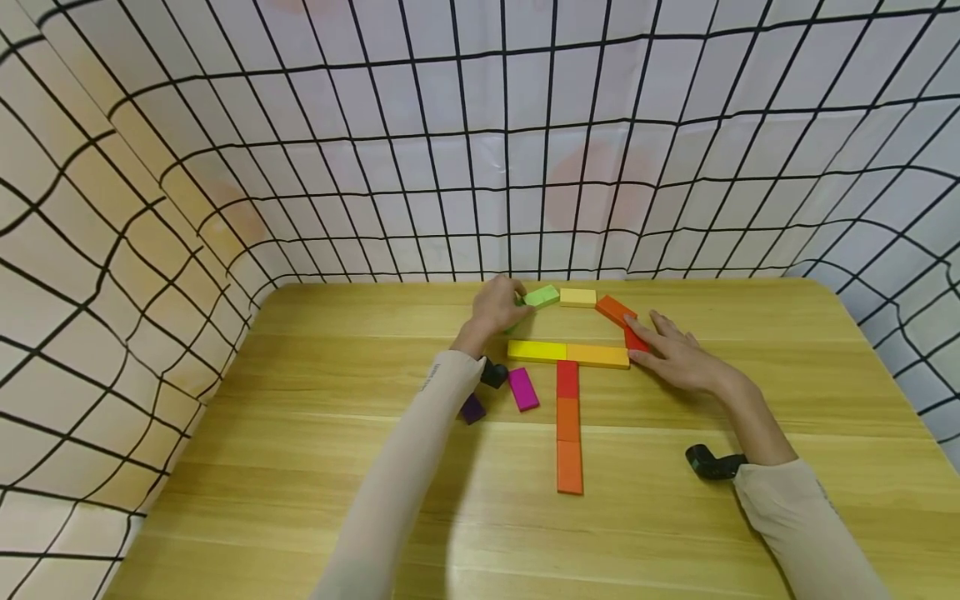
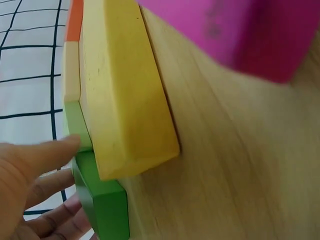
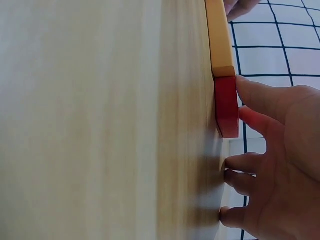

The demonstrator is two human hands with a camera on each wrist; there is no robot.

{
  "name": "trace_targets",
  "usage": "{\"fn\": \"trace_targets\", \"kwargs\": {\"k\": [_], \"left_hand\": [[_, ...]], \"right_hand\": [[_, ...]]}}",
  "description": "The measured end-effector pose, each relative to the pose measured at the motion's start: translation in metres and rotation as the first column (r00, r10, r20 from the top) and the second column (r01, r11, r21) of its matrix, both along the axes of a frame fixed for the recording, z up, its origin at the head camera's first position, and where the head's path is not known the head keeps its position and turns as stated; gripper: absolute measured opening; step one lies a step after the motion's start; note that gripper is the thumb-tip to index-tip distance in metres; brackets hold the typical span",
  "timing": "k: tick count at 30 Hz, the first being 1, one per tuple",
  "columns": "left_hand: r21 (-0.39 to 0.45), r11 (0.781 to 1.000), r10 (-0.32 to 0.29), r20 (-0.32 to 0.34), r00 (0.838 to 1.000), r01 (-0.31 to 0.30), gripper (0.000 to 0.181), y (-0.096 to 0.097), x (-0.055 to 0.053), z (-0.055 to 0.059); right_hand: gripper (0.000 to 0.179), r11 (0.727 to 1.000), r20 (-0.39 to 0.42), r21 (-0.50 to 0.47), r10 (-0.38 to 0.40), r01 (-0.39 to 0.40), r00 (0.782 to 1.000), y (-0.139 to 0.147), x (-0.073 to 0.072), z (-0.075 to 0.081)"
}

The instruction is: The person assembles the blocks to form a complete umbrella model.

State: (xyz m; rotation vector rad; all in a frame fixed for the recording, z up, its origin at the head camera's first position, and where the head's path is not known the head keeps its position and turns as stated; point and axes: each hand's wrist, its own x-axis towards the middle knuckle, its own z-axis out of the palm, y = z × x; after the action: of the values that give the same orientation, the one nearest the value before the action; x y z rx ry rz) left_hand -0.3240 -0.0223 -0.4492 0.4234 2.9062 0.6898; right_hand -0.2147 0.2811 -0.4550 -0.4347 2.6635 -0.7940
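Note:
My left hand (image 1: 497, 305) is at the left end of a curved row of blocks, its thumb and fingers around a dark green block (image 2: 111, 212). Its thumb tip lies by the joint with a light green block (image 1: 542, 297). From there the row runs through a pale yellow block (image 1: 578, 298) and an orange-red block (image 1: 616, 309) to a red block (image 1: 635, 339). My right hand (image 1: 678, 357) rests with spread, extended fingers at that red block, thumb and index finger touching it. A yellow block (image 1: 537, 351) and an amber block (image 1: 597, 357) lie end to end below the curve.
A red block (image 1: 567, 379) and two orange blocks (image 1: 569, 467) form a column below the yellow bar. A magenta block (image 1: 523, 389) and a dark purple block (image 1: 472, 409) lie by my left forearm. Black netting (image 1: 480, 133) surrounds the wooden table (image 1: 300, 467) at back and sides.

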Motion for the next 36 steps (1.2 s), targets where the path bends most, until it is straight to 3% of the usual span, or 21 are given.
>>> {"fn": "trace_targets", "kwargs": {"k": [6, 24, 31, 36], "left_hand": [[-0.019, 1.000, -0.002, -0.010, 1.000, 0.002, 0.038, 0.002, 0.000, -0.002], [0.051, 0.998, 0.042, 0.005, 0.999, -0.042, 0.038, 0.001, -0.004, -0.002], [0.065, 0.998, 0.020, 0.001, 1.000, -0.020, 0.048, -0.004, -0.005, -0.001], [0.049, 0.998, -0.029, -0.023, 0.999, 0.031, 0.058, -0.014, 0.005, 0.007]], "right_hand": [[0.070, 1.000, -0.001, 0.001, -0.007, 0.007, 1.000, -0.001, 0.001, 0.001], [0.070, 1.000, -0.009, 0.011, -0.002, 0.002, 1.000, 0.000, -0.001, -0.001], [0.070, 1.000, -0.002, 0.006, -0.004, 0.004, 1.000, 0.000, 0.000, 0.000], [0.070, 1.000, 0.001, -0.001, -0.005, 0.005, 1.000, 0.000, 0.000, 0.000]]}}
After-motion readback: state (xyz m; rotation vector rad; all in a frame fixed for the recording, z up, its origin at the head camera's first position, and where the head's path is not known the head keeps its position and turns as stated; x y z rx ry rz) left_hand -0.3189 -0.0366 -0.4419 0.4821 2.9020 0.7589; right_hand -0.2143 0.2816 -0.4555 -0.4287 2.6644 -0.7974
